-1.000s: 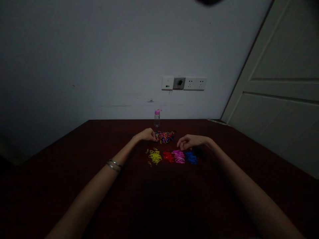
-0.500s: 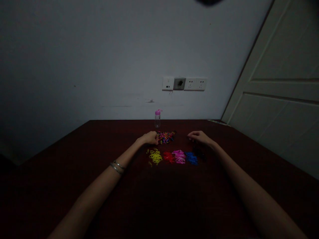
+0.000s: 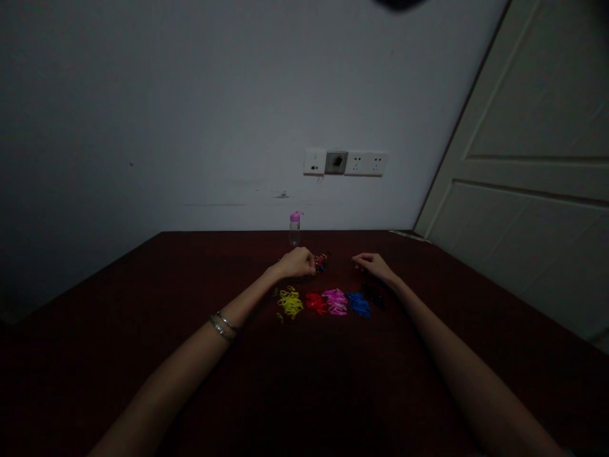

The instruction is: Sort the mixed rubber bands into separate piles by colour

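My left hand (image 3: 301, 261) is closed, with its fingertips at the mixed pile of small coloured rubber bands (image 3: 321, 261), and it covers much of that pile. What its fingers hold is hidden. Off to the right, my right hand (image 3: 373, 264) has thumb and fingers pinched together just above the dark pile of black bands (image 3: 373, 293); anything in the pinch is too small to see. Nearer to me lie sorted heaps in a row: yellow bands (image 3: 290, 303), red bands (image 3: 315, 303), pink bands (image 3: 335, 301) and blue bands (image 3: 358, 304).
A clear bottle with a pink cap (image 3: 295, 230) stands behind the mixed pile, close to the wall. Sockets (image 3: 365, 164) are set in the wall above the dark red table (image 3: 304, 368). A pale door (image 3: 528, 171) is on the right.
My left hand has moved right, over the mixed pile, and now hides more of it. My right hand stays near the black bands. The whole view has shifted slightly.
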{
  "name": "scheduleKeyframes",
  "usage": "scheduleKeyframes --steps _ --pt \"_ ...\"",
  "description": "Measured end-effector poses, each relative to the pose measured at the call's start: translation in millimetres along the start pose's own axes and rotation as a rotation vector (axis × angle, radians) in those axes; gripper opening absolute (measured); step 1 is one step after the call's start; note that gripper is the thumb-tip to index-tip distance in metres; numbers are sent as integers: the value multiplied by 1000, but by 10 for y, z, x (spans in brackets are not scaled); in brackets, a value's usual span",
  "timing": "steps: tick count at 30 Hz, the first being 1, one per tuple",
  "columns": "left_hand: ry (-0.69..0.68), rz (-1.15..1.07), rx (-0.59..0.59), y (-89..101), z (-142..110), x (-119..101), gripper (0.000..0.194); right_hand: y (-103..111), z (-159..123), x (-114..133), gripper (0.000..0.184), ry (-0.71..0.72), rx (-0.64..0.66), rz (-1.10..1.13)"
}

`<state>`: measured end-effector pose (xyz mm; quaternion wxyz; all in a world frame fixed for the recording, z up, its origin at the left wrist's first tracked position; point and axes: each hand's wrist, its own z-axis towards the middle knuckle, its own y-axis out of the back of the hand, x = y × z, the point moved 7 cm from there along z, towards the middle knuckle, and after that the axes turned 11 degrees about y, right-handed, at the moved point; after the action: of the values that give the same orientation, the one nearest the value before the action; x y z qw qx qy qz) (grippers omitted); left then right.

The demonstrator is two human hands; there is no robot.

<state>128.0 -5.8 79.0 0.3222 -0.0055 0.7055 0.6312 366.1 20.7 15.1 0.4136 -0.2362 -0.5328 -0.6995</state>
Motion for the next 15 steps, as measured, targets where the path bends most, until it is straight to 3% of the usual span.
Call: scheduleKeyframes --steps 10,15 --pt "-172 2 -82 -377 189 -776 19 23 -41 98 43 6 -15 -11" --pt "-183 29 -66 -650 299 -988 21 58 -15 92 39 50 -37 4"
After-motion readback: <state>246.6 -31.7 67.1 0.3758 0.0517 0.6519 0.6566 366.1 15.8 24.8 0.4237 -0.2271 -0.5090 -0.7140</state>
